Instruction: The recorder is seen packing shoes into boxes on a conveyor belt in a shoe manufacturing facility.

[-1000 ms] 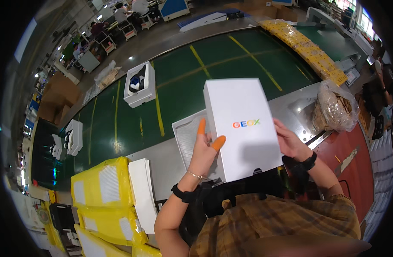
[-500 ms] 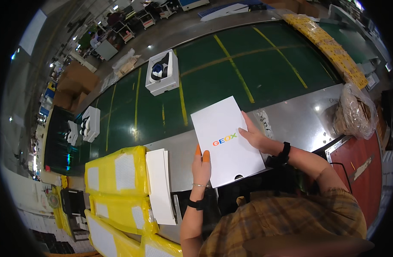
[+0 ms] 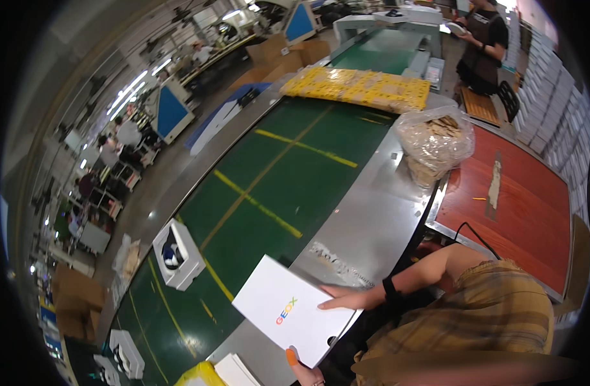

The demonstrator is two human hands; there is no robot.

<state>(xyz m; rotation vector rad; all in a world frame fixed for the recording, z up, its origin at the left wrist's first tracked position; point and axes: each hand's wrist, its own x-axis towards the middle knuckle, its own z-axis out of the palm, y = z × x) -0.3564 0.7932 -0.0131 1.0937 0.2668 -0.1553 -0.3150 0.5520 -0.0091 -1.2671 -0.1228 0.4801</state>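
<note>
Between my two hands is a white shoebox lid (image 3: 269, 299), tilted, with colourful lettering and a small dark round notch near one end. My right hand (image 3: 346, 298) grips its right edge, thumb on top. At the near left edge, my left hand (image 3: 301, 370) holds it with an orange-covered thumb on the face; its other fingers are hidden or cut off by the picture's lower rim. Beyond the lid, an open white box (image 3: 187, 269) with dark and white shoes in it stands on the green conveyor belt (image 3: 276, 167).
Another open white box (image 3: 129, 363) sits farther left on the belt. White cardboard pieces (image 3: 237, 372) and a yellow-wrapped bundle (image 3: 202, 374) lie at the lower edge. A clear bag (image 3: 436, 138) stands by a red tabletop (image 3: 526, 206). A co-worker (image 3: 485, 48) stands at the far right.
The view has swung right, so belt and boxes appear farther left and lower, and the red tabletop and co-worker show. The lid is turned in the picture, still held by both hands.
</note>
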